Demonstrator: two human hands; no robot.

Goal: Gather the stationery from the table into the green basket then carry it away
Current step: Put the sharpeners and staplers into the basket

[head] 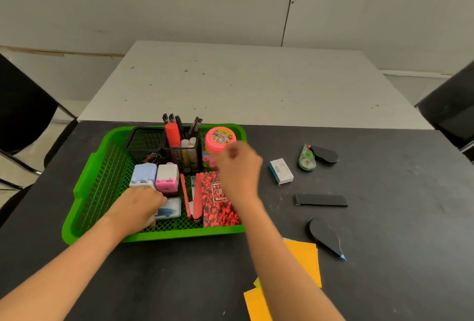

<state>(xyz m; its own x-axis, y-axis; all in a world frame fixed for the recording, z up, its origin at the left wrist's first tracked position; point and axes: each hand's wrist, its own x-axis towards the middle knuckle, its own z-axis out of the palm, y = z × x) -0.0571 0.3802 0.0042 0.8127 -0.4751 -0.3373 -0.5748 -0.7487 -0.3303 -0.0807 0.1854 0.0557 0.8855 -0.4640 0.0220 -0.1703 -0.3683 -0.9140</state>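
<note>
Green basket sits left on the black table. Inside it, mesh holders with pens stand along the far wall, a pink tub is in the far right corner, and a red notebook lies by the right wall. My left hand curls over a clear case near the front wall. My right hand is blurred above the right rim, so I cannot tell its grip.

Bare office: white table, black chair.

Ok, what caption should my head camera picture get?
Left hand holds a clear case in the green basket; right hand hovers above the notebook.
</note>
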